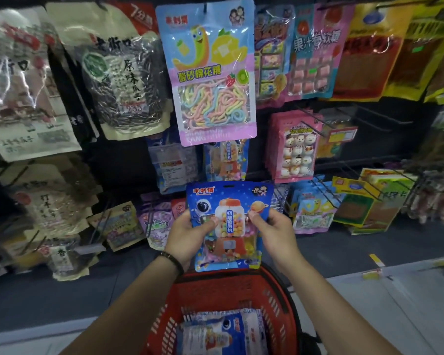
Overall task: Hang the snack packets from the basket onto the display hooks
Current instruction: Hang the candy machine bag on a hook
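Head view: gumball-candy packet (pixel 228 226) upright at centre, above red basket (pixel 273 298) at 6 o'clock. Left hand (pixel 185 234) pinches its left edge and right hand (pixel 274 231) its right edge, thumbs on the front. Likely light: thin slippery film, loose candy inside. Best grip is high on both edges, keeping hang slot (pixel 228 186) taut. Matching hung packets (pixel 226 160) at 12 o'clock.

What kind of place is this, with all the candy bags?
Probably a shop's snack aisle: snack packets hang on wall hooks, a red basket holds more, and the left hand and right hand hold a blue candy packet.
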`<state>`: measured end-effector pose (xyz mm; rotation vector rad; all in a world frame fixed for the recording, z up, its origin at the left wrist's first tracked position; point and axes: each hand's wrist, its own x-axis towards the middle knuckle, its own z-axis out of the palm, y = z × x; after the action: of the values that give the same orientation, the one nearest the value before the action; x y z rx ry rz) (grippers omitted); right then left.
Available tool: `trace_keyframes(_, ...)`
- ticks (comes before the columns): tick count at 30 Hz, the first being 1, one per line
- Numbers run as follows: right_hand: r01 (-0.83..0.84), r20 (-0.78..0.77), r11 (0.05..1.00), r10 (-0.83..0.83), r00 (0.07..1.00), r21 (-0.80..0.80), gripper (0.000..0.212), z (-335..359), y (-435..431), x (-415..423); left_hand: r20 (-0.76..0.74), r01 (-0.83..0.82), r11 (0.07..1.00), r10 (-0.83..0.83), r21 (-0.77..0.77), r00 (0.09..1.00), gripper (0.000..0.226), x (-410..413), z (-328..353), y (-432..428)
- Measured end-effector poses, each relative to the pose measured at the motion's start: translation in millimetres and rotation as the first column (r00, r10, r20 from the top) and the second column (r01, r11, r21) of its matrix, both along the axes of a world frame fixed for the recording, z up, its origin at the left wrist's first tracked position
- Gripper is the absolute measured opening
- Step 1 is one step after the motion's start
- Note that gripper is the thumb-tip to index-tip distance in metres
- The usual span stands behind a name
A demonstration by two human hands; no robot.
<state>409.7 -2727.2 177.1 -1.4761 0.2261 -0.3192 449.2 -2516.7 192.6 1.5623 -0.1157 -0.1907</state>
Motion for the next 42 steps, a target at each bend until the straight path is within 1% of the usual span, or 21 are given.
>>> trace_keyframes(4,0.041,0.103,0.999,-0.043,0.994,0.024,0.013,-5,-9,46,0.024,-0.050,0.998,0.051,-0.045,0.998,0.034,38,1,-20)
trace_keyframes(6,0.077,0.164,0.996,-0.083,0.983,0.043,0.015,-1,-16,68,0.030,-0.079,0.994,0.082,-0.079,0.996,0.031,56,5,-34)
trace_keyframes(8,0.119,0.218,0.993,-0.122,0.968,0.024,0.011,5,-22,88,0.037,-0.101,0.989,0.106,-0.105,0.994,0.027,70,10,-50)
trace_keyframes(14,0.156,0.266,0.987,-0.157,0.951,0.024,0.010,2,-37,116,0.070,-0.186,0.974,0.196,-0.132,0.978,0.046,99,19,-83)
trace_keyframes(17,0.128,0.238,0.992,-0.126,0.963,0.008,0.013,2,-41,119,0.098,-0.275,0.953,0.287,-0.126,0.953,0.033,104,21,-89)
trace_keyframes(18,0.128,0.226,0.992,-0.126,0.966,0.007,0.015,4,-42,120,0.080,-0.292,0.947,0.304,-0.131,0.949,0.036,106,21,-91)
trace_keyframes(21,0.143,0.226,0.990,-0.136,0.965,-0.018,0.023,12,-47,124,0.017,-0.318,0.939,0.322,-0.129,0.947,0.058,110,21,-98)
trace_keyframes(23,0.167,0.224,0.986,-0.157,0.962,-0.024,0.027,16,-49,126,-0.008,-0.321,0.939,0.323,-0.125,0.946,0.060,113,23,-102)
trace_keyframes(27,0.186,0.193,0.982,-0.179,0.965,-0.017,0.029,14,-51,127,-0.078,-0.334,0.938,0.328,-0.094,0.942,0.054,118,23,-105)
trace_keyframes(30,0.177,0.182,0.982,-0.162,0.970,-0.070,0.020,9,-52,127,-0.128,-0.379,0.922,0.368,-0.076,0.921,0.054,123,23,-106)
trace_keyframes(31,0.173,0.171,0.980,-0.155,0.973,-0.098,0.018,7,-51,126,-0.149,-0.404,0.913,0.391,-0.065,0.908,0.050,124,25,-105)
trace_keyframes(33,0.151,0.144,0.976,-0.129,0.981,-0.155,0.028,0,-51,124,-0.162,-0.443,0.896,0.430,-0.047,0.888,0.034,126,29,-105)
trace_keyframes(34,0.139,0.138,0.972,-0.114,0.984,-0.192,0.032,-5,-51,123,-0.160,-0.452,0.891,0.442,-0.029,0.882,0.034,130,31,-104)
trace_keyframes(35,0.131,0.140,0.965,-0.101,0.985,-0.229,0.034,-8,-50,122,-0.168,-0.452,0.892,0.444,-0.012,0.880,0.048,133,32,-104)
trace_keyframes(36,0.121,0.144,0.958,-0.085,0.986,-0.261,0.036,-11,-49,120,-0.171,-0.449,0.894,0.442,0.002,0.880,0.071,138,34,-104)
trace_keyframes(37,0.111,0.146,0.954,-0.072,0.987,-0.278,0.039,-12,-48,120,-0.172,-0.438,0.899,0.432,0.007,0.885,0.086,142,35,-105)
trace_keyframes(38,0.103,0.144,0.953,-0.063,0.988,-0.286,0.043,-15,-48,121,-0.169,-0.433,0.901,0.429,0.018,0.887,0.091,146,37,-105)
trace_keyframes(41,0.085,0.090,0.922,-0.054,0.994,-0.377,0.056,-27,-49,129,-0.155,-0.425,0.904,0.426,0.045,0.891,0.082,156,38,-106)
trace_keyframes(42,0.061,0.061,0.914,-0.040,0.997,-0.402,0.061,-30,-49,132,-0.146,-0.422,0.905,0.425,0.055,0.893,0.082,158,40,-106)
